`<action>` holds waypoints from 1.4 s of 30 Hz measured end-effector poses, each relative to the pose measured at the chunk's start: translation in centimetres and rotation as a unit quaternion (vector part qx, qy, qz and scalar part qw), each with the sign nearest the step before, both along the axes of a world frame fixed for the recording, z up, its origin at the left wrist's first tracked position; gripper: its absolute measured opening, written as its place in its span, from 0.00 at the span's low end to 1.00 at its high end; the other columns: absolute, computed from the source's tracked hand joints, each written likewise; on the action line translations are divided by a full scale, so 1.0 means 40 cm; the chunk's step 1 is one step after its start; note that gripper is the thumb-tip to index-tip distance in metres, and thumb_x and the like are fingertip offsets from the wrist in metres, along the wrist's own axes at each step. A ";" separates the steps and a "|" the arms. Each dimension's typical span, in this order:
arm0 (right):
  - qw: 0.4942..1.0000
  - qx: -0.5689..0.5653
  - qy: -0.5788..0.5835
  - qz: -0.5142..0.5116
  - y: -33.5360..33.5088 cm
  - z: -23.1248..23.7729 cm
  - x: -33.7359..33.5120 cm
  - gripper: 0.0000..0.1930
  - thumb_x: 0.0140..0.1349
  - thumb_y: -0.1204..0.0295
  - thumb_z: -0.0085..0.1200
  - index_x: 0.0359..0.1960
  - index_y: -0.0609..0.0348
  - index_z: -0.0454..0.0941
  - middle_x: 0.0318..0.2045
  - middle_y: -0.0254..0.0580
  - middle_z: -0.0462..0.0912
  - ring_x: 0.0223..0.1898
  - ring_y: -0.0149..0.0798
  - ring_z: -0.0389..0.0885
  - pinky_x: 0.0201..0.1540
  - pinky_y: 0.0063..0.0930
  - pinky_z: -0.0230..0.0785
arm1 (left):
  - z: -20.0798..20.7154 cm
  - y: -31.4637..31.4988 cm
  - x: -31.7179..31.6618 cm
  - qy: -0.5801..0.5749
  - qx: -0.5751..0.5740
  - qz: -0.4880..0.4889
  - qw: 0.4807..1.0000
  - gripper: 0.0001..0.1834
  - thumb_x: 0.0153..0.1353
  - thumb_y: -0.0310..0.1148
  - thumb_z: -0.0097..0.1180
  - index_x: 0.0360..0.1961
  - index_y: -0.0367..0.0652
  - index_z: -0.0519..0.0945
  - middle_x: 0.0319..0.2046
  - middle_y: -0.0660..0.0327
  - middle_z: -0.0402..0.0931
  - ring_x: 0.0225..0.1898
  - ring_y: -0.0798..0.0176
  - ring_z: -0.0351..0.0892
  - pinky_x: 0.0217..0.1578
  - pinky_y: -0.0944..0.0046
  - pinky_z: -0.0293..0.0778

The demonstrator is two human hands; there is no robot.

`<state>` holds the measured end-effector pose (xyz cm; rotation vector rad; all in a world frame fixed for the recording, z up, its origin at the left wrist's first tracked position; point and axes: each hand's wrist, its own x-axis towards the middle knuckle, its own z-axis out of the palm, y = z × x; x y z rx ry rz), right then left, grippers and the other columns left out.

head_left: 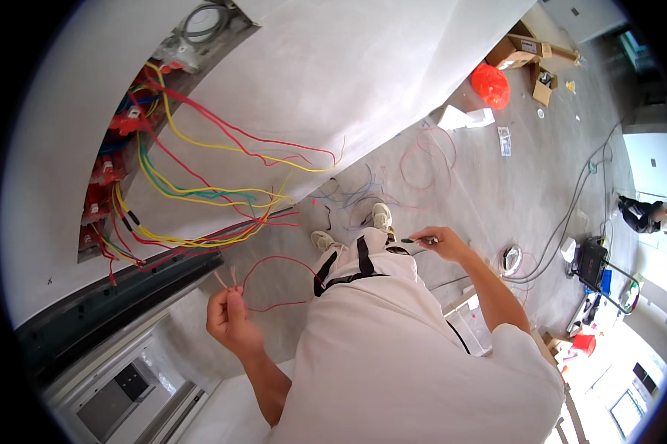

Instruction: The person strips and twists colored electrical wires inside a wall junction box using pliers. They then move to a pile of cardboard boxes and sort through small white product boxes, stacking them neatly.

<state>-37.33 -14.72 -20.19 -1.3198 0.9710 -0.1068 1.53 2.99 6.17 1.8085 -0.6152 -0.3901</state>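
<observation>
The wiring looks partway along: toward ten o'clock, red boxes (105, 169) in the wall recess already have yellow wires (200, 243) and others drawn out, but many ends hang loose, so connecting them seems left. Between seven and eight o'clock, the left hand (233, 318) has its grip closed on a curving red wire (281, 257); at three o'clock, the right hand (446, 245) grips a small dark tool (424, 240), its kind unclear.
</observation>
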 end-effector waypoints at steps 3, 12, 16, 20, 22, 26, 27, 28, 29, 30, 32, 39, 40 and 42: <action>0.999 0.037 -0.036 0.014 0.041 -0.022 -0.006 0.14 0.70 0.80 0.59 0.53 0.51 0.88 0.46 0.37 0.88 0.48 0.35 0.83 0.54 0.29 0.75 | 0.017 0.000 0.013 -0.004 -0.011 -0.004 1.000 0.10 0.70 0.31 0.62 0.39 0.33 0.82 0.27 0.66 0.77 0.24 0.78 0.63 0.39 0.73 0.71; 0.945 -0.232 -0.021 0.229 0.075 -0.232 0.185 0.28 0.59 0.82 0.57 0.63 0.49 0.82 0.53 0.50 0.84 0.56 0.54 0.79 0.62 0.44 0.71 | 0.035 0.031 0.078 -0.084 0.009 0.024 0.996 0.07 0.72 0.29 0.60 0.41 0.35 0.84 0.34 0.67 0.79 0.30 0.78 0.68 0.33 0.74 0.65; 0.971 -0.067 0.037 0.229 0.119 -0.209 0.303 0.34 0.63 0.79 0.58 0.73 0.58 0.68 0.61 0.57 0.78 0.61 0.54 0.78 0.63 0.40 0.73 | 0.108 0.047 0.143 -0.038 0.002 -0.013 0.999 0.10 0.71 0.30 0.61 0.45 0.32 0.84 0.33 0.66 0.76 0.33 0.74 0.70 0.36 0.72 0.67; 0.943 -0.249 0.084 0.202 0.078 -0.060 0.450 0.28 0.62 0.82 0.56 0.66 0.59 0.75 0.57 0.56 0.82 0.58 0.55 0.81 0.61 0.42 0.73 | 0.107 0.097 0.232 -0.075 -0.055 0.008 0.996 0.10 0.71 0.30 0.61 0.44 0.31 0.83 0.33 0.65 0.75 0.31 0.73 0.69 0.34 0.72 0.65; 0.957 -0.240 -0.059 0.153 0.042 0.242 0.617 0.17 0.67 0.81 0.56 0.58 0.61 0.80 0.52 0.53 0.85 0.55 0.52 0.84 0.57 0.38 0.76 | 0.105 0.135 0.269 -0.068 -0.076 0.023 0.995 0.10 0.70 0.29 0.62 0.43 0.30 0.81 0.35 0.62 0.78 0.32 0.73 0.72 0.36 0.72 0.68; 0.908 -0.242 -0.297 0.169 0.095 0.635 0.894 0.16 0.72 0.77 0.56 0.61 0.63 0.77 0.48 0.49 0.86 0.49 0.47 0.86 0.54 0.34 0.77 | 0.124 0.146 0.298 -0.104 -0.166 0.044 0.980 0.03 0.67 0.21 0.54 0.39 0.31 0.78 0.34 0.60 0.76 0.29 0.72 0.69 0.32 0.70 0.68; 0.909 -0.219 -0.327 0.138 0.118 0.677 0.970 0.18 0.73 0.75 0.57 0.62 0.63 0.76 0.46 0.48 0.86 0.48 0.46 0.87 0.54 0.33 0.77 | 0.130 0.145 0.305 -0.122 -0.191 0.044 0.973 0.03 0.66 0.19 0.51 0.38 0.32 0.77 0.33 0.59 0.76 0.28 0.72 0.68 0.31 0.70 0.68; 0.927 -0.159 -0.331 0.080 0.138 0.702 1.048 0.17 0.74 0.74 0.56 0.61 0.63 0.76 0.45 0.46 0.87 0.47 0.43 0.87 0.53 0.33 0.77 | 0.142 0.146 0.309 -0.141 -0.217 0.042 0.965 0.04 0.65 0.17 0.48 0.38 0.32 0.76 0.33 0.59 0.75 0.27 0.72 0.66 0.30 0.70 0.68; 0.938 -0.097 -0.332 0.020 0.153 0.713 1.114 0.15 0.74 0.73 0.56 0.60 0.62 0.76 0.45 0.44 0.87 0.47 0.41 0.87 0.53 0.32 0.77 | 0.154 0.153 0.316 -0.144 -0.233 0.029 0.961 0.04 0.65 0.18 0.50 0.37 0.32 0.77 0.32 0.59 0.75 0.28 0.71 0.67 0.31 0.69 0.67; 0.935 -0.048 -0.350 0.010 0.156 0.710 1.160 0.14 0.74 0.73 0.56 0.59 0.62 0.76 0.45 0.44 0.87 0.47 0.39 0.87 0.52 0.31 0.77 | 0.164 0.162 0.322 -0.145 -0.249 0.018 0.958 0.03 0.65 0.19 0.51 0.37 0.32 0.78 0.31 0.58 0.75 0.29 0.69 0.68 0.31 0.68 0.67; 0.922 0.049 -0.385 -0.006 0.148 0.694 1.221 0.12 0.75 0.74 0.55 0.56 0.62 0.75 0.46 0.43 0.87 0.46 0.35 0.86 0.51 0.30 0.78 | 0.181 0.181 0.332 -0.145 -0.257 -0.005 0.955 0.03 0.64 0.19 0.54 0.36 0.32 0.79 0.31 0.58 0.76 0.30 0.68 0.68 0.32 0.67 0.66; 0.929 0.073 -0.353 -0.087 0.142 0.752 1.077 0.09 0.75 0.75 0.50 0.53 0.61 0.76 0.35 0.37 0.83 0.35 0.32 0.84 0.42 0.28 0.79 | 0.248 0.154 0.375 -0.168 -0.203 -0.092 0.960 0.05 0.64 0.22 0.60 0.40 0.32 0.83 0.30 0.58 0.79 0.31 0.65 0.72 0.34 0.65 0.69; 0.936 0.060 -0.341 -0.064 0.127 0.766 1.012 0.09 0.76 0.75 0.49 0.54 0.61 0.75 0.33 0.35 0.81 0.34 0.29 0.81 0.40 0.25 0.78 | 0.264 0.134 0.361 -0.183 -0.200 -0.107 0.957 0.06 0.64 0.22 0.61 0.41 0.32 0.84 0.30 0.58 0.79 0.30 0.64 0.72 0.34 0.65 0.69; 0.967 0.016 -0.249 -0.047 0.079 0.838 0.917 0.11 0.76 0.76 0.50 0.56 0.62 0.75 0.29 0.30 0.76 0.28 0.25 0.72 0.33 0.21 0.71 | 0.294 0.078 0.350 -0.208 -0.216 -0.174 0.938 0.08 0.63 0.21 0.62 0.43 0.32 0.84 0.32 0.56 0.80 0.31 0.61 0.74 0.34 0.63 0.70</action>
